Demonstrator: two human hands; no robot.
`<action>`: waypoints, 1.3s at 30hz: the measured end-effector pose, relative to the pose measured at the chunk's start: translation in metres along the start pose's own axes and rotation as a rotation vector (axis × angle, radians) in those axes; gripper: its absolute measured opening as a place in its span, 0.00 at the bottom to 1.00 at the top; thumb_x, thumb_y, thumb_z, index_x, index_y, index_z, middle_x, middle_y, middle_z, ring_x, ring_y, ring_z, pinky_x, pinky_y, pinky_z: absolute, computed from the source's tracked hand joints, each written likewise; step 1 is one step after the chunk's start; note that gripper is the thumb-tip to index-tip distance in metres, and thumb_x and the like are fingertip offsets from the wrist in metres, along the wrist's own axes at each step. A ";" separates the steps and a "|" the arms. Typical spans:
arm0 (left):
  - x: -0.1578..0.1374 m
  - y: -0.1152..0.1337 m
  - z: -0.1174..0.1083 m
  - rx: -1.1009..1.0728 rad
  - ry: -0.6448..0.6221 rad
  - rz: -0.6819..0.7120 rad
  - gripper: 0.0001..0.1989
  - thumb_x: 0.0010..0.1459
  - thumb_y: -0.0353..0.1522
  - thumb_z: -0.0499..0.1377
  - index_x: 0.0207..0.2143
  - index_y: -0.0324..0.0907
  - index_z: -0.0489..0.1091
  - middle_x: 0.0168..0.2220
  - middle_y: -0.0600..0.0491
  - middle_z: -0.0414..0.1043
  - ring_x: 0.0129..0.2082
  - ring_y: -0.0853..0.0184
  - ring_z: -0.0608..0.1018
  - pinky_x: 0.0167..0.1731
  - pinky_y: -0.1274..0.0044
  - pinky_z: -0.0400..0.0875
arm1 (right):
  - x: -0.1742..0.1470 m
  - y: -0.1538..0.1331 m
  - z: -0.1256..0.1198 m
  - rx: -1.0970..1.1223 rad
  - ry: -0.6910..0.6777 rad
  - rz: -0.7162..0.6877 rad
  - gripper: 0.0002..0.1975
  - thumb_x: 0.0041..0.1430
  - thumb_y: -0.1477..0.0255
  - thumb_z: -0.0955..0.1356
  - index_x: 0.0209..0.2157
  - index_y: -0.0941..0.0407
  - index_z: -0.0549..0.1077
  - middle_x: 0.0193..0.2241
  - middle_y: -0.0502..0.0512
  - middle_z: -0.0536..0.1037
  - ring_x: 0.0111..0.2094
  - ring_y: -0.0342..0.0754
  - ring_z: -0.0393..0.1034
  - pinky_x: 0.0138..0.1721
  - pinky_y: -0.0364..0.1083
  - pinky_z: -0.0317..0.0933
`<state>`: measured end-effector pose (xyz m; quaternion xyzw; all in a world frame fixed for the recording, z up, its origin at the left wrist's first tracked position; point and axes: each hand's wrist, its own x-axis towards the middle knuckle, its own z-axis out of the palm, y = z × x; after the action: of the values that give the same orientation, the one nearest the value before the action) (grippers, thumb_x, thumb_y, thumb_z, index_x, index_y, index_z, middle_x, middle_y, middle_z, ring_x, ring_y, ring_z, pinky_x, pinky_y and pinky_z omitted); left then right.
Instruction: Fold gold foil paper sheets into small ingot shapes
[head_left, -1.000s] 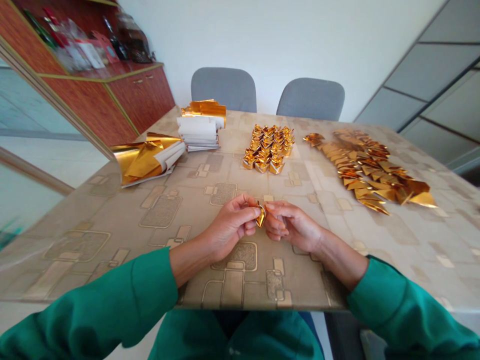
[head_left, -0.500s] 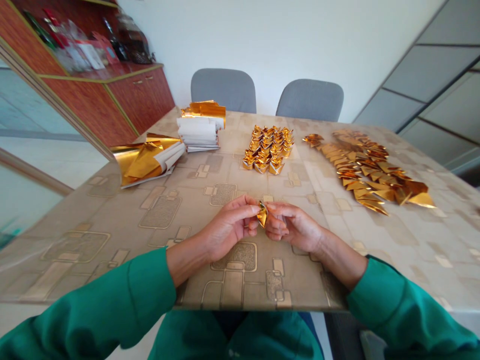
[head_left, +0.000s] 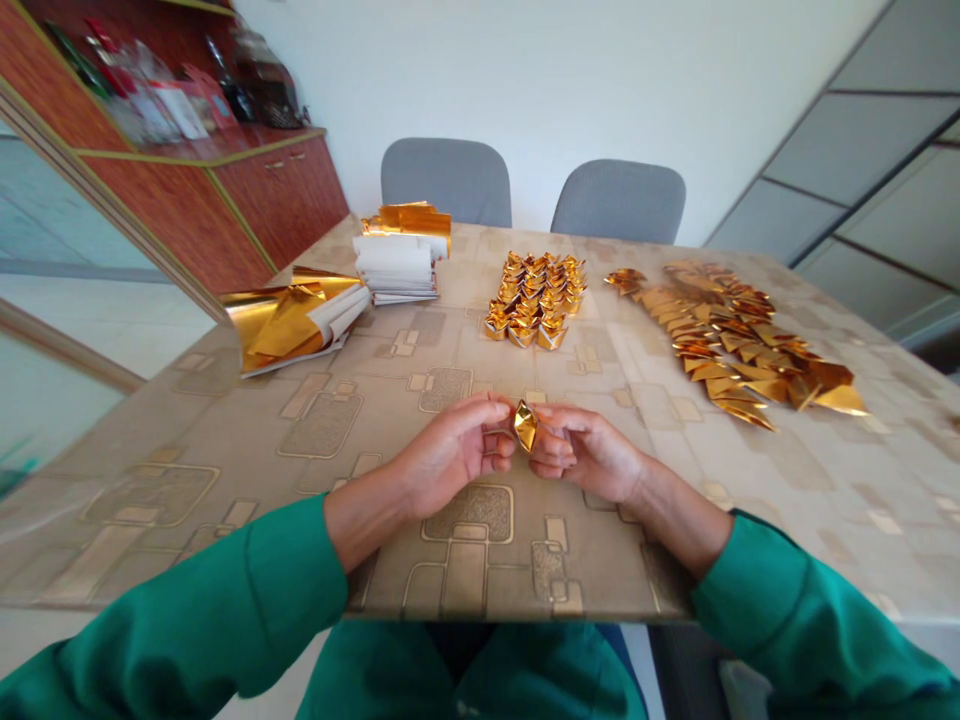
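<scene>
A small folded gold foil paper ingot [head_left: 525,427] is between my two hands, just above the table's near part. My right hand [head_left: 585,445] pinches its right side with thumb and fingertips, the other fingers curled below. My left hand [head_left: 457,450] is at the ingot's left side, loosely curved with thumb and fingers apart. Its fingertips are very close to the ingot; whether one still touches it from behind is hidden. Further back stand rows of finished gold paper ingots [head_left: 536,298]. To the right lies a spread of flat folded gold paper pieces [head_left: 727,335].
A patterned cloth covers the table [head_left: 315,520]. At the left lie loose gold foil sheets [head_left: 289,325] and a stack of white-backed paper [head_left: 397,265]. Two grey chairs [head_left: 446,180] stand at the far edge. A wooden cabinet [head_left: 277,185] is behind on the left.
My left hand has drawn back slightly to the left, its thumb coming off the ingot. The ingot has turned to show its broader face. My right hand has hardly moved.
</scene>
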<state>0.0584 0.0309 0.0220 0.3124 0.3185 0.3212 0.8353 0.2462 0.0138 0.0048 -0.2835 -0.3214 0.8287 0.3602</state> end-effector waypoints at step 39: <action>0.011 -0.011 0.000 -0.280 0.065 0.096 0.07 0.54 0.20 0.62 0.35 0.37 0.73 0.31 0.53 0.76 0.29 0.74 0.78 0.33 0.82 0.75 | 0.004 0.006 0.010 -0.872 0.440 -0.671 0.13 0.56 0.67 0.72 0.40 0.52 0.67 0.36 0.50 0.70 0.31 0.43 0.62 0.33 0.44 0.58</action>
<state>0.0693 0.0323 0.0103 0.1972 0.2820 0.4121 0.8437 0.2339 0.0103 0.0056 -0.4535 -0.6221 0.3827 0.5108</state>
